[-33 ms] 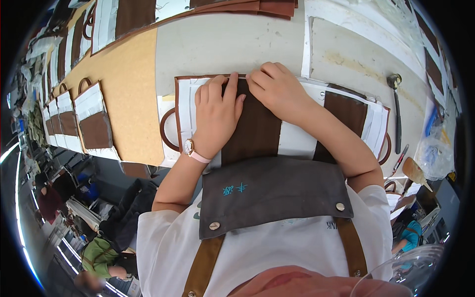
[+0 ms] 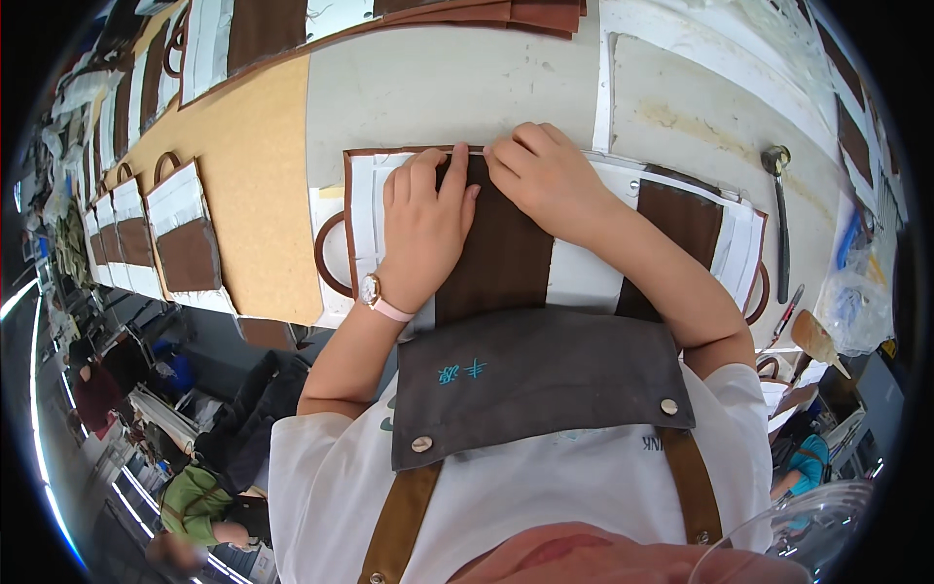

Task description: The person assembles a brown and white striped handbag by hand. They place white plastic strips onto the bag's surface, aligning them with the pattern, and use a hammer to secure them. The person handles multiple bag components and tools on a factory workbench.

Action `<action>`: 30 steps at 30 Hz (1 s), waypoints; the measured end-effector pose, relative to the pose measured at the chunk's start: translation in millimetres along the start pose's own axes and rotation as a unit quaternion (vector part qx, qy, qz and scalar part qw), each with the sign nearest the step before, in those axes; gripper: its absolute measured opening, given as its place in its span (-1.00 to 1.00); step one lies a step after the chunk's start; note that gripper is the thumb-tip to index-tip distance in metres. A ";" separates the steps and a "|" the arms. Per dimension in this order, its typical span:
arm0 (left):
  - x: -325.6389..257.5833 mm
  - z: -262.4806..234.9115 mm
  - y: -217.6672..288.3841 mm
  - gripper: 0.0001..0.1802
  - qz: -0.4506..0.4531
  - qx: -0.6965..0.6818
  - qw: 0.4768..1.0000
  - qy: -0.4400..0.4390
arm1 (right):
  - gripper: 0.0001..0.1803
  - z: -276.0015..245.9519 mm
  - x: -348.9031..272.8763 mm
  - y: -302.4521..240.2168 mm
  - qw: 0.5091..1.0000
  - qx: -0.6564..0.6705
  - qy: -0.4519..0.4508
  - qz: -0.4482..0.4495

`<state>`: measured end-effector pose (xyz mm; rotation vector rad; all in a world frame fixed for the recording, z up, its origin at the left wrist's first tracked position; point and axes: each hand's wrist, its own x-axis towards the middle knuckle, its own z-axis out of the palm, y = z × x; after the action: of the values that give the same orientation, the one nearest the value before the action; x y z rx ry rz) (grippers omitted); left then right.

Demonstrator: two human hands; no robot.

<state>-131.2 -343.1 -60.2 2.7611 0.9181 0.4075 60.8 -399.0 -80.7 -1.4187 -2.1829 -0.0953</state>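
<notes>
A flat brown-and-white striped bag panel (image 2: 501,258) lies in front of me, edged in brown along its far side, with a brown loop handle (image 2: 326,255) at its left end and another at the right. Across its left part rests my left hand (image 2: 424,219), palm down, its fingers stretched toward the far edge and the tips touching it. Just to the right, my right hand (image 2: 543,185) is bent over the same edge, its fingers curled and pinching there. Both sets of fingertips are close together at the middle of that edge.
More striped panels (image 2: 263,39) are stacked at the far left. Several handled pieces (image 2: 185,243) lie on the tan board (image 2: 258,185). To the right are a black-handled tool (image 2: 781,214), a pen (image 2: 786,313), an applicator bottle (image 2: 812,334) and a plastic bag (image 2: 861,302).
</notes>
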 end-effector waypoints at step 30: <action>0.5 1.1 33.4 -0.43 0.019 0.117 0.992 -0.036 | -0.79 -25.8 -22.2 12.1 0.999 0.008 -0.050 0.013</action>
<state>-112.1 -369.2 -52.0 2.9863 0.9520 0.2147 88.2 -420.6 -71.6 -1.4721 -2.2392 0.0017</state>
